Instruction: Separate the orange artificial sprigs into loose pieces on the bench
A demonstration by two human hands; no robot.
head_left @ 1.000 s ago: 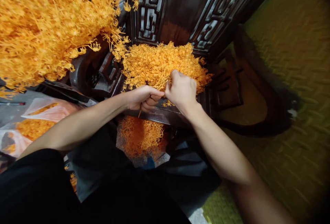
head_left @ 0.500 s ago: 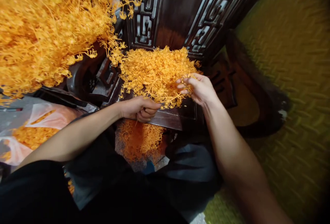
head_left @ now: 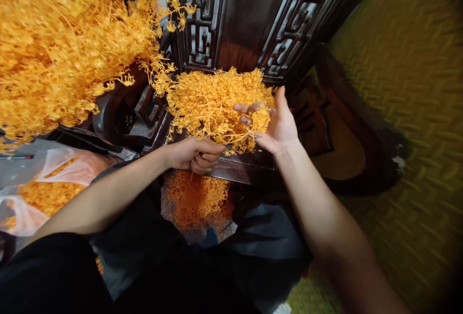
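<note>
In my left hand (head_left: 197,154), whose fingers are closed, a yellow-orange plastic flower sprig (head_left: 261,120) is pinched by its thin stem. Its branching end reaches right, over my right hand (head_left: 284,128). That hand is open, palm turned up and thumb raised, with the sprig's small curly heads against its palm and fingers. Just behind both hands, a heap of matching sprigs (head_left: 217,94) covers much of a dark wooden seat (head_left: 249,163). Part of my right fingers is hidden by the sprig.
A big mass of orange sprigs (head_left: 65,48) fills the upper left, over a carved armrest (head_left: 119,106). The carved chair back (head_left: 249,10) rises behind the heap. More orange pieces (head_left: 197,198) lie below the seat, and a plastic bag (head_left: 72,164) stands left.
My right hand has opened and turned palm up, thumb lifted, with the sprig's heads now showing against it. My left hand has stayed nearly in place, still pinching the stem.
</note>
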